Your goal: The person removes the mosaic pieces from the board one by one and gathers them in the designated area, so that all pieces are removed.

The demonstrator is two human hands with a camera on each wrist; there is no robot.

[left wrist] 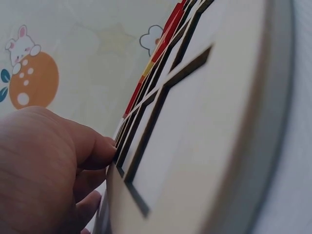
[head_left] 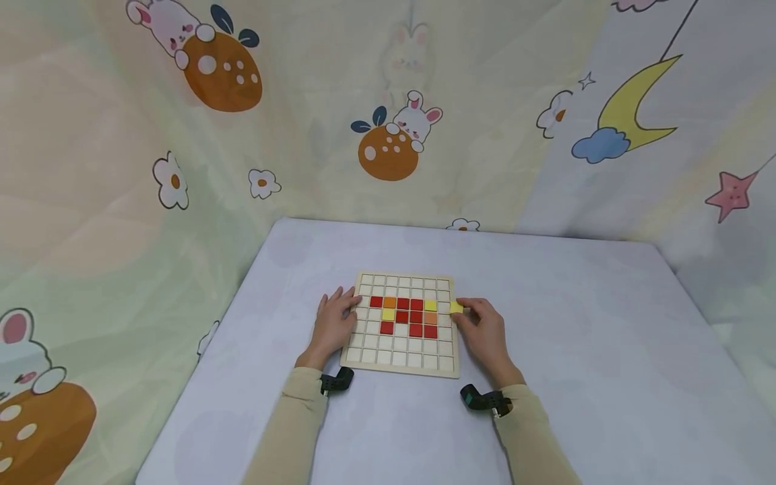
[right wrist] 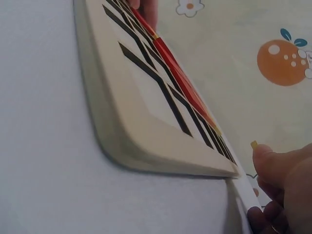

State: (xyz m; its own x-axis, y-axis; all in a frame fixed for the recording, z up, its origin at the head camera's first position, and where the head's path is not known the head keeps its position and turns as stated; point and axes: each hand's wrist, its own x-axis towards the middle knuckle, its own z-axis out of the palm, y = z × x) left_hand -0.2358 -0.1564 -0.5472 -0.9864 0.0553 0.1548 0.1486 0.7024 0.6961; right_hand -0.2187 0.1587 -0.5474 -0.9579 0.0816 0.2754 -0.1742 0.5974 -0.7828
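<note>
A square wooden grid board point(head_left: 397, 370) lies on the white-covered table, its middle cells filled with several red tiles point(head_left: 403, 316), with yellow tiles point(head_left: 388, 314) and orange tiles point(head_left: 430, 317) among them. At the board's left edge, my left hand point(head_left: 332, 323) holds the rim; the left wrist view shows a fingertip over the frame and other fingers curled beside it. My right hand point(head_left: 485, 337) pinches a small yellow square tile point(head_left: 457, 307) between thumb and finger, just beyond the board's right edge. Only a sliver of that tile shows in the right wrist view.
The white tablecloth point(head_left: 582, 337) extends around the board on all sides. Behind the table hangs a cloth backdrop point(head_left: 327, 81) printed with rabbits, flowers and a moon. Black wrist devices sit on the left wrist point(head_left: 337, 382) and right wrist point(head_left: 485, 399).
</note>
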